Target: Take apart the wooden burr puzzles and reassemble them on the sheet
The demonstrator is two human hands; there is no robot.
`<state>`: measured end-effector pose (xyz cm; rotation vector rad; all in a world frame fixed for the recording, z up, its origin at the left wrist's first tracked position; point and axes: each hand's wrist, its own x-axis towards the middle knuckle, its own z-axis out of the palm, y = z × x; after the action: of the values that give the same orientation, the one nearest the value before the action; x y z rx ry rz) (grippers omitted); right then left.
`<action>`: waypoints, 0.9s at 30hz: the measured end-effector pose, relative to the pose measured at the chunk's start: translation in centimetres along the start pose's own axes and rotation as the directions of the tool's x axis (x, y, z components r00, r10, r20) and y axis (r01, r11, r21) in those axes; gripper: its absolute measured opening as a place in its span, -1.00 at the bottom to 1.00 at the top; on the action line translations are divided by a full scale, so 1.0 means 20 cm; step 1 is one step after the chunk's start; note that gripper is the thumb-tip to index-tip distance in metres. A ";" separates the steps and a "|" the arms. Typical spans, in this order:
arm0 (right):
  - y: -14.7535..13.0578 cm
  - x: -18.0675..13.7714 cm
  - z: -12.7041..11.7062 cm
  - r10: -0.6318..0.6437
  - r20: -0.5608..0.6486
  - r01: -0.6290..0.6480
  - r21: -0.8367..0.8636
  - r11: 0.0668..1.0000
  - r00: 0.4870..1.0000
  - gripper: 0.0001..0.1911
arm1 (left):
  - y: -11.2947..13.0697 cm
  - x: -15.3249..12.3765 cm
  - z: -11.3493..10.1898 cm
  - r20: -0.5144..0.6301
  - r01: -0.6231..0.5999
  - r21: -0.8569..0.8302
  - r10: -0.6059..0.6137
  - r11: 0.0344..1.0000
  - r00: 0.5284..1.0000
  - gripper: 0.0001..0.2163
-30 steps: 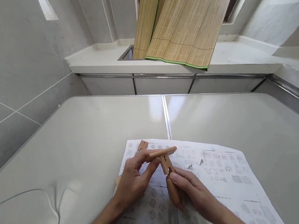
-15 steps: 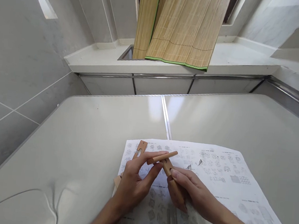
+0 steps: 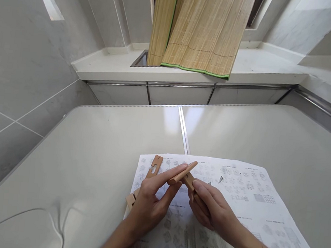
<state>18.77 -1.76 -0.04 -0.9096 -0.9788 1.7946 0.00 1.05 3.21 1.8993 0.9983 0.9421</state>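
My left hand pinches a slim wooden stick between thumb and fingers, its far end tilted up to the right. In my right hand is a notched wooden block, mostly hidden by the fingers. The stick crosses over the block's upper end; whether they interlock I cannot tell. A slotted wooden piece lies on the printed sheet beyond my left hand. Another notched wooden piece shows partly beside that hand's wrist.
The printed sheet with small diagrams lies under both hands on a pale table. A metal strip divides the tabletop. A white cable lies at lower left. Behind are a counter and a hanging bamboo mat.
The stick has turned to a steeper slant. My right hand has shifted its grip and its fingers now cover more of the block.
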 end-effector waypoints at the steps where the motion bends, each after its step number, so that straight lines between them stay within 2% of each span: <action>1: 0.00 0.00 0.00 0.005 -0.009 -0.005 -0.006 1.000 1.000 -0.50 | -0.01 0.00 0.00 -0.004 -0.014 0.005 0.014 1.000 1.000 -0.56; 5: -0.01 0.00 0.00 -0.008 -0.016 0.007 -0.029 1.000 1.000 -0.50 | -0.04 -0.01 0.03 -0.024 -0.126 0.040 0.127 0.991 0.992 -0.46; 10: 0.01 0.01 -0.02 -0.023 -0.007 0.023 -0.018 1.000 1.000 -0.52 | -0.03 -0.01 0.04 0.018 -0.230 0.068 0.229 0.971 0.973 -0.45; 15: -0.02 0.01 -0.02 0.013 0.021 -0.013 -0.007 1.000 1.000 -0.56 | -0.03 -0.02 0.04 -0.011 -0.188 0.116 0.190 0.975 0.982 -0.44; 21: -0.03 0.00 -0.03 -0.002 0.101 -0.001 0.028 1.000 0.995 -0.65 | -0.05 -0.03 0.03 -0.113 -0.078 0.122 0.092 0.989 0.989 -0.52; 24: -0.01 0.01 -0.04 -0.005 0.129 0.007 -0.014 1.000 0.992 -0.64 | -0.04 -0.01 0.03 -0.173 -0.039 0.093 0.054 0.995 0.983 -0.59; 27: -0.01 0.01 -0.05 -0.018 0.152 0.027 -0.063 0.998 0.988 -0.62 | -0.03 -0.01 0.02 -0.167 -0.049 0.070 0.060 0.996 0.984 -0.63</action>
<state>19.58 -1.36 -0.32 -0.8074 -1.1442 1.8427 0.19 1.04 2.51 1.9345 1.0929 1.1308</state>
